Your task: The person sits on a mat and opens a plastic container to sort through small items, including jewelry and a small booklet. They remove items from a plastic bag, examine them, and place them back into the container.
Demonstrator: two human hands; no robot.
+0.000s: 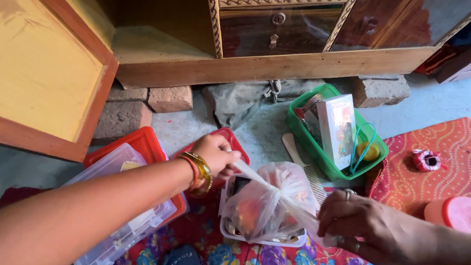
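Hands work on a thin clear plastic bag (266, 207) that sits in a small white container (230, 223) near the middle of the scene, on a flowered cloth (229, 258). The left hand (215, 155) is closed in a pinch on one drawn-out tail of the bag, pulling it up and to the left; the right hand (365, 225) is closed round the other tail, low and to the right, so the film is stretched taut between them over a gathered neck. Reddish contents show through the bag; their kind cannot be told. In judgement, the step is the tying or tightening of the bag mouth, and it is done well with an even, opposed pull kept low over the container, both grips held close to the neck so the thin film does not tear. A sharp tug to one side would likely tip the container or split the plastic. To the left lies a clear lidded box (126, 218) against a red tray (143, 144); farther right stands a green basket (300, 133) holding a white carton (337, 127), with a wooden comb (301, 163) just beside it. A wooden cabinet (260, 69) on bricks stands at the far side, its door open at the left.
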